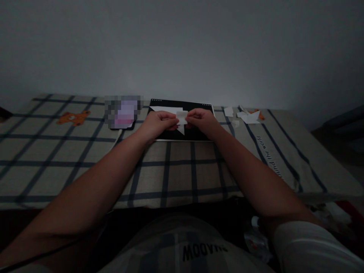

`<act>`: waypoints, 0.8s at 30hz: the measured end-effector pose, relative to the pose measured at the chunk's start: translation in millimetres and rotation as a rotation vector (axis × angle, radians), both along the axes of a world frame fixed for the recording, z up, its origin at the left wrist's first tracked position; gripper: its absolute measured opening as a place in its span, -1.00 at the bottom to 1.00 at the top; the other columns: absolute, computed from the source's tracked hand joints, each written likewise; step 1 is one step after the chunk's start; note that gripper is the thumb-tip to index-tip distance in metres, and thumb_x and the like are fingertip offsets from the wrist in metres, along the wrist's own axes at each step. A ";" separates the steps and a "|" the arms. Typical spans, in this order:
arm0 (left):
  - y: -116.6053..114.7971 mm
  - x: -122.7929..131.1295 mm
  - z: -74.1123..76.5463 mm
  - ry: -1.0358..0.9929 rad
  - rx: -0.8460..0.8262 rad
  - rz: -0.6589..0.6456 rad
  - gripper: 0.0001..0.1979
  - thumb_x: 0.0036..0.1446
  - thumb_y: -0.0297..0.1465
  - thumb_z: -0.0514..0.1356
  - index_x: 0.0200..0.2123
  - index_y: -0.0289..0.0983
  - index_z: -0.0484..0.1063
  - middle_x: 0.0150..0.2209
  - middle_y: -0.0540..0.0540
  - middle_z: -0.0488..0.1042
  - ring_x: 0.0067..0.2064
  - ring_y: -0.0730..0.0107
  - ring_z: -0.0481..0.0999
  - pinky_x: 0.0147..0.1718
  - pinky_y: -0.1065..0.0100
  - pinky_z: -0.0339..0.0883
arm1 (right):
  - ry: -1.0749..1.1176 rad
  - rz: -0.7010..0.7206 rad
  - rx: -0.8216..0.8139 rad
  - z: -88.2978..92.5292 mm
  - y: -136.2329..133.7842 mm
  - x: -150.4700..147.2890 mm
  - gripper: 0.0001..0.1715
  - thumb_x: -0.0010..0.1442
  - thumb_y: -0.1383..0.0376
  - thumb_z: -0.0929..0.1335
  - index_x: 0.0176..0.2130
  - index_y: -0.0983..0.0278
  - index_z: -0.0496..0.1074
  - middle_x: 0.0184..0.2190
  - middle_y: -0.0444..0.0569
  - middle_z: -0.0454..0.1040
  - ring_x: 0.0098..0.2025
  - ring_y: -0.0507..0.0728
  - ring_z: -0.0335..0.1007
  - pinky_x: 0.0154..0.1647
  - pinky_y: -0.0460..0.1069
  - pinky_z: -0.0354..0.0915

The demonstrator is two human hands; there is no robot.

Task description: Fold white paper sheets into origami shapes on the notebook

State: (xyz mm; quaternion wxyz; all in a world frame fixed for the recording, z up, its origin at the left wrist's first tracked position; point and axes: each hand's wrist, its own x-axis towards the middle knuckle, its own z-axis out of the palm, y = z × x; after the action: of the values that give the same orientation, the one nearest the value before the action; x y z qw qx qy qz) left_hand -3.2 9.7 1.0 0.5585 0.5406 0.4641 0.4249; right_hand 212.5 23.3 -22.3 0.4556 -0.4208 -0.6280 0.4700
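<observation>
While both hands pinch white paper (181, 116) | left hand (158, 124) | right hand (202, 120) | over black board (196, 108)

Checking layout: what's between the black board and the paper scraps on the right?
Only plaid cloth between black board and paper scraps, in the head view.

Bare forearms; white short sleeve on right arm; shirt lettered "SHADOW".

bedroom: checked bedsheet (176, 170), teddy print
</observation>
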 end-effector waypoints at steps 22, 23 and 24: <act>-1.1 0.3 1.7 0.041 0.033 -0.022 -0.84 0.02 -0.50 0.52 -0.34 -0.32 0.62 -0.37 -0.09 0.71 -0.30 0.34 0.72 -0.08 0.26 0.68 | -0.002 0.015 0.012 3.9 -3.2 0.4 -0.73 0.16 0.16 0.57 -0.31 0.20 0.47 -0.46 -0.15 0.56 -0.37 0.07 0.53 -0.20 0.02 0.50; -1.6 0.3 2.1 0.047 0.040 -0.019 -0.85 0.03 -0.50 0.51 -0.35 -0.32 0.62 -0.37 -0.10 0.71 -0.30 0.34 0.72 -0.08 0.25 0.68 | 0.003 0.018 0.013 3.7 -3.3 0.2 -0.71 0.16 0.14 0.57 -0.31 0.20 0.47 -0.46 -0.16 0.56 -0.37 0.07 0.53 -0.20 0.02 0.50; -2.0 0.3 2.3 0.050 0.049 -0.013 -0.87 0.04 -0.50 0.50 -0.35 -0.32 0.62 -0.37 -0.10 0.71 -0.31 0.34 0.72 -0.08 0.24 0.68 | 0.007 0.023 0.013 3.6 -3.3 0.1 -0.70 0.15 0.13 0.57 -0.31 0.19 0.46 -0.46 -0.16 0.56 -0.38 0.07 0.53 -0.21 0.02 0.50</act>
State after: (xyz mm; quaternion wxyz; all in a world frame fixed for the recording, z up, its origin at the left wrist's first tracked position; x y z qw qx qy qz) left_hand -2.9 7.7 3.3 0.5360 0.5675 0.4639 0.4189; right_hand 212.5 20.0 -18.7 0.4550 -0.4091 -0.6344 0.4724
